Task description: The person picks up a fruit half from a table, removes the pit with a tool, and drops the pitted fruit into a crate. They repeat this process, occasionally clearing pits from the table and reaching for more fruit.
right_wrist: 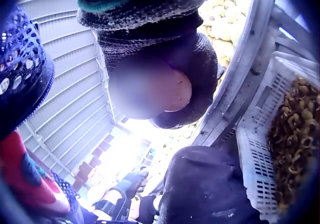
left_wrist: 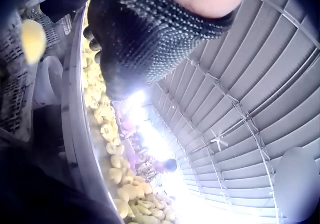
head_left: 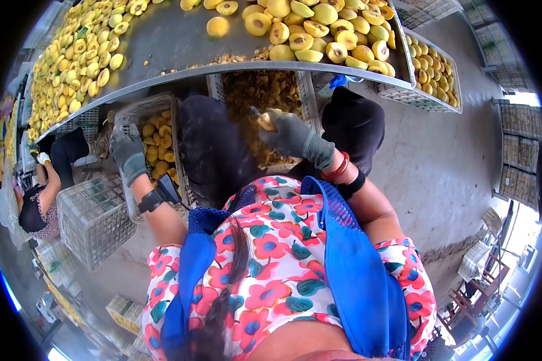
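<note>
My left hand [head_left: 128, 150], in a dark knit glove, is over the left side of a crate [head_left: 173, 129] of yellow peach halves [head_left: 158, 144]. Its fingers are loosely bent, with nothing seen in them. In the left wrist view, one blurred peach half [left_wrist: 33, 41] shows apart from that hand, against a crate. My gloved right hand [head_left: 290, 133] grips a small tool with a pale handle [head_left: 267, 122] and a thin metal tip, over a white crate of brown-yellow scraps [head_left: 256, 96] between my knees. The handle's rounded end [right_wrist: 179, 91] shows in the right wrist view.
A metal-edged table [head_left: 162, 77] in front bears heaped peaches, many halved. Another crate of peaches [head_left: 430, 75] stands right, with a blue-topped bottle [head_left: 334, 84] by the table edge. A grey crate [head_left: 96, 219] and another seated person [head_left: 39, 204] are at left.
</note>
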Demonstrator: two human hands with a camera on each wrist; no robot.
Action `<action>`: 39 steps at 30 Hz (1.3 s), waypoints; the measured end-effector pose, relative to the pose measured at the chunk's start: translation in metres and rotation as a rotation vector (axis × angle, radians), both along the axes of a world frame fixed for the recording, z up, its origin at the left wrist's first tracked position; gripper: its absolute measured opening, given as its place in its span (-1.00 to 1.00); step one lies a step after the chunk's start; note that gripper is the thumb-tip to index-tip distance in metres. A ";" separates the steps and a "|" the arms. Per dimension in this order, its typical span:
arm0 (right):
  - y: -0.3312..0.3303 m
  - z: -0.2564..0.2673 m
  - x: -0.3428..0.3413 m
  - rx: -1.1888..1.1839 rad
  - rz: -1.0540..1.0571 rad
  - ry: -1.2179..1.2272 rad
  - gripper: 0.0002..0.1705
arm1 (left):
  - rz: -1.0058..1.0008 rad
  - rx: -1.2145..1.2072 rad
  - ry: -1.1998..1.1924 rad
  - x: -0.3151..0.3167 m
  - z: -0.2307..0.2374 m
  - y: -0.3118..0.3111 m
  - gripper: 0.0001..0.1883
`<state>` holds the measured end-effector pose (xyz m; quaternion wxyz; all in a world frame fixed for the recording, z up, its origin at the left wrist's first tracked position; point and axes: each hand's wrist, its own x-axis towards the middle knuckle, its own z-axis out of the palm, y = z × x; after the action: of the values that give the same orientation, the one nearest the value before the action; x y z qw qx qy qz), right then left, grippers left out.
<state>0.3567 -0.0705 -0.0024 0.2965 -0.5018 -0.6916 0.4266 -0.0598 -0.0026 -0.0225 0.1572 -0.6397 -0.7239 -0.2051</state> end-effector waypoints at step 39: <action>0.028 0.018 0.008 0.408 -0.326 -0.022 -0.64 | -0.934 -0.102 -1.009 0.264 0.038 0.038 -0.68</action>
<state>0.3643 -0.0424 0.0152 0.4487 -0.5410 -0.6766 0.2195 0.2043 0.0350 0.0150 -0.3341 -0.7174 -0.3658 -0.4897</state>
